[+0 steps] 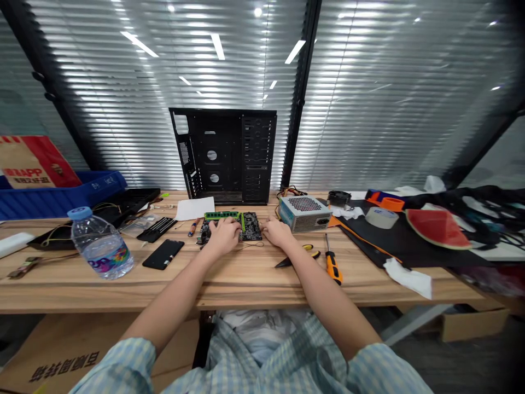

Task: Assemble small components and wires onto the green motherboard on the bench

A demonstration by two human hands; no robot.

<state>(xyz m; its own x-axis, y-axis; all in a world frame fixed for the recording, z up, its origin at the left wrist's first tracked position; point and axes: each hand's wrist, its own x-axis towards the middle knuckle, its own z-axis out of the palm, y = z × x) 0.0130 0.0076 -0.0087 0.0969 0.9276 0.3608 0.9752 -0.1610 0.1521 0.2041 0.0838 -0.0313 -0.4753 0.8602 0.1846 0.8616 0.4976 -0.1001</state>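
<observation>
Blinds (184, 82) hang behind a wooden table (246, 282), where a black computer case (223, 153) stands open near the back edge. In front of it, at the middle of the table, a circuit board (252, 226) lies flat with a green memory stick (223, 215) along its far side. The left hand (225, 236) rests over the board, fingers curled down; whether they grip anything I cannot tell. The right hand (277, 232) sits at the board's right edge with fingers bent, and its hold is equally unclear. Just right of it is a power supply (305, 212); nearer lie pliers (315, 254), partly behind the forearm, and an orange screwdriver (333, 267).
</observation>
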